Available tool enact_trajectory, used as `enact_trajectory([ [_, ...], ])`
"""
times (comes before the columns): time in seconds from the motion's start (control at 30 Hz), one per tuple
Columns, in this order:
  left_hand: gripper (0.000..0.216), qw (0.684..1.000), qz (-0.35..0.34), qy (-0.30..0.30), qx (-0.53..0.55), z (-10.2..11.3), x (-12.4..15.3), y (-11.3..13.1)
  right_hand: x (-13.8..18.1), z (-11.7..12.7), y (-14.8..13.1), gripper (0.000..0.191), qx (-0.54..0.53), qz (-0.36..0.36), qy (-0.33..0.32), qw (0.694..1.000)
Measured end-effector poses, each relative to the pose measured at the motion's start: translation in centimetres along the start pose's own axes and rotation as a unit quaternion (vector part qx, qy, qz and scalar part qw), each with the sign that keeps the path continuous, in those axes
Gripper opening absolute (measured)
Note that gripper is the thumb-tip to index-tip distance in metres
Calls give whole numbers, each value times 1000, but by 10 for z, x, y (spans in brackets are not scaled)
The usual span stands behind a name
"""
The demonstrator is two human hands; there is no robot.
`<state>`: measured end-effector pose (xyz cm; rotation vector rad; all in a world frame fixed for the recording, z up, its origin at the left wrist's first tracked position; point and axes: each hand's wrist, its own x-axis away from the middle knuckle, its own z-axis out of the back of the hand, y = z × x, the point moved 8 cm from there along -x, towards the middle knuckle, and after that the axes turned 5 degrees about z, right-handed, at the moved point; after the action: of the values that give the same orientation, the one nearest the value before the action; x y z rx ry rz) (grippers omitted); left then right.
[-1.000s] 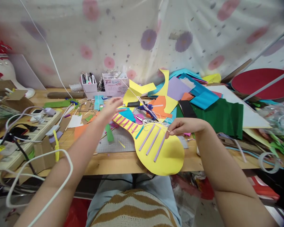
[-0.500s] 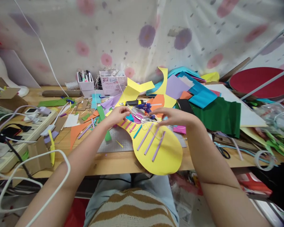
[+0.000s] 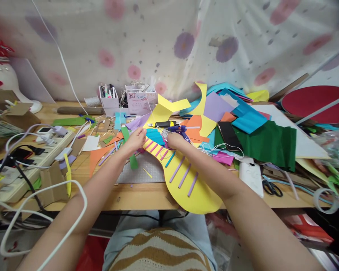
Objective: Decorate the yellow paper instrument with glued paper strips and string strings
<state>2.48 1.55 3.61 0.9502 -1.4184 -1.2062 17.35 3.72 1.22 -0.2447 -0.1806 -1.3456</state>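
A yellow guitar-shaped paper cutout [image 3: 199, 194] lies on the wooden table [image 3: 135, 194] and overhangs its front edge. Purple strips cross its body and pink strips line its neck. My left hand [image 3: 135, 140] rests at the far end of the neck, fingers curled in a pinch. My right hand [image 3: 175, 140] sits close beside it on the neck, fingers closed. A thin white string [image 3: 214, 149] runs from the hands off to the right. What each hand pinches is too small to make out. A blue glue gun [image 3: 178, 129] lies just behind the hands.
Coloured paper sheets and green felt [image 3: 268, 141] pile up at the right, with a black phone [image 3: 228, 135], scissors [image 3: 271, 187] and a tape roll [image 3: 322, 195]. A power strip [image 3: 42, 150] with white cables lies left. Pen boxes [image 3: 109, 98] stand at the back.
My right hand has moved left from the guitar's body up to its neck, meeting my left hand, which came back from reaching forward. The string now trails loosely to the right.
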Motion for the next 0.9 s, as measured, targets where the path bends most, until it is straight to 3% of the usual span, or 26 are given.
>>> enact_trajectory([
  [0.1, 32, 1000, 6, -20, 18, -7, -1, -1, 5, 3, 11, 28, -3, 2, 11, 1000],
  [0.33, 21, 999, -1, 33, -12, -15, -13, 0, 11, 2, 17, 32, -38, 17, 21, 999],
  [0.5, 17, 1000, 14, -8, -5, -23, -11, 6, 0, 4, 15, 34, -53, 16, 54, 997],
  [0.77, 18, 999, -11, 4, -31, -13, -17, -1, -29, -4, -3, 31, -114, -16, 48, 992],
  [0.9, 24, 998, -38, 14, -56, -5, -21, -6, -20, 16, -2, 28, -174, 21, 95, 980],
])
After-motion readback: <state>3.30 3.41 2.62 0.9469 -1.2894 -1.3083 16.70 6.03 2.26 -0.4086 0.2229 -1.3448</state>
